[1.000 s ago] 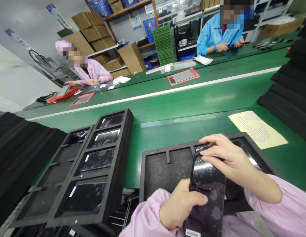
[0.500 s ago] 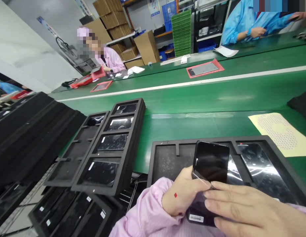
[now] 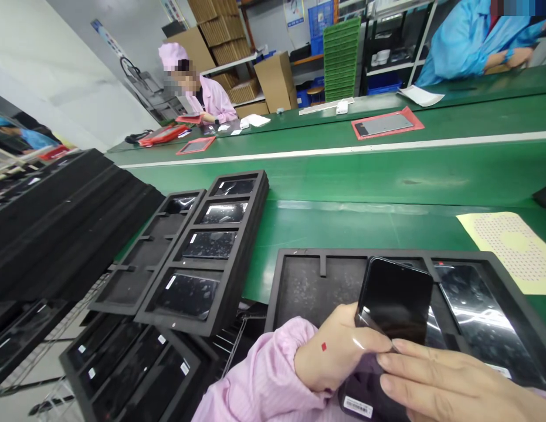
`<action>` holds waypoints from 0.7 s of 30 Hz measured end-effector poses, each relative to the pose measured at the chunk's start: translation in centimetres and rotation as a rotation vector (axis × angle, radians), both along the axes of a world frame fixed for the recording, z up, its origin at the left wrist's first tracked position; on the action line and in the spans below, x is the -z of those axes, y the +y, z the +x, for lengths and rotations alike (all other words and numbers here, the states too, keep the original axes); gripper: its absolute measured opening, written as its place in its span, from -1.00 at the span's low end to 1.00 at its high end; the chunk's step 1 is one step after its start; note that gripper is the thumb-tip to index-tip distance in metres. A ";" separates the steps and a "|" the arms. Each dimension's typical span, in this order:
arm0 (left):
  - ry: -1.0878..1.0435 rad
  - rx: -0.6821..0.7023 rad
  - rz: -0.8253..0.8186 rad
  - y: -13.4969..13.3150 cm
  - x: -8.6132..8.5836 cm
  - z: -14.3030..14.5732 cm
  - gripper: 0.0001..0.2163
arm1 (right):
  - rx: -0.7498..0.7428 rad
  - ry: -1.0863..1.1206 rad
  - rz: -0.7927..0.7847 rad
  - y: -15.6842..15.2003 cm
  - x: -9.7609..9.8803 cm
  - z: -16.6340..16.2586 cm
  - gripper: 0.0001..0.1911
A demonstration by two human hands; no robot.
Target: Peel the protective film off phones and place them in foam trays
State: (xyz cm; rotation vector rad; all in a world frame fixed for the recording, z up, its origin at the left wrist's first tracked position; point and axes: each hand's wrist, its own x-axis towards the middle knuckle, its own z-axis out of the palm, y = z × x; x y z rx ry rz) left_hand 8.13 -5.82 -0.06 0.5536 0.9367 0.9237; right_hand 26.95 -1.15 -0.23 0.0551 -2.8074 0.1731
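A black phone (image 3: 393, 302) stands tilted over a black foam tray (image 3: 299, 281) at the near edge of the green bench. My left hand (image 3: 338, 354) grips the phone's lower left side, thumb pressed against a thin clear film at its edge. My right hand (image 3: 444, 381) lies across the phone's lower part, fingers stretched out against it and covering it. A small white label shows on the phone's bottom end. The tray's left pocket is bare; another glossy black screen (image 3: 479, 319) lies in its right pocket.
Black foam trays (image 3: 215, 246) holding several dark screens sit stacked at left, beside a pile of black foam (image 3: 48, 217). A yellow perforated sheet (image 3: 514, 249) lies at right. Red-framed trays (image 3: 387, 124) rest on the far belt. Two other people work along the opposite bench.
My right hand came down from the phone's top to its lower part. The phone was turned more upright, showing its dark face. The view swung left.
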 end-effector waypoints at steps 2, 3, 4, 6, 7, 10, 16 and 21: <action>-0.064 -0.010 -0.042 0.0 -0.1 0.0 -0.89 | -0.015 -0.018 0.029 -0.2 0.2 0.2 -0.64; -0.061 -0.016 -0.069 0.0 -0.1 0.0 -0.87 | -0.020 -0.017 0.041 -0.3 0.2 0.2 -0.63; -0.049 -0.025 -0.095 0.0 0.0 0.0 -0.86 | -0.019 -0.010 0.052 -0.4 0.1 0.1 -0.62; -0.049 -0.062 -0.129 0.0 0.1 0.0 -0.82 | -0.006 0.039 0.064 -0.4 -0.4 -0.1 -0.66; -0.067 -0.091 -0.136 0.1 0.2 -0.1 -0.79 | 0.007 0.069 0.069 -0.3 -0.6 -0.3 -0.66; -0.202 -0.137 -0.149 0.4 0.7 -0.1 -0.67 | 0.083 0.151 0.046 0.6 -1.2 -1.0 -0.69; -0.262 -0.200 -0.211 1.0 1.4 0.0 -0.76 | 0.375 0.326 -0.127 3.0 0.3 -2.6 -0.75; -0.255 -0.193 -0.210 1.5 1.3 0.2 -0.76 | 0.574 0.437 -0.304 3.1 0.9 -3.4 -0.75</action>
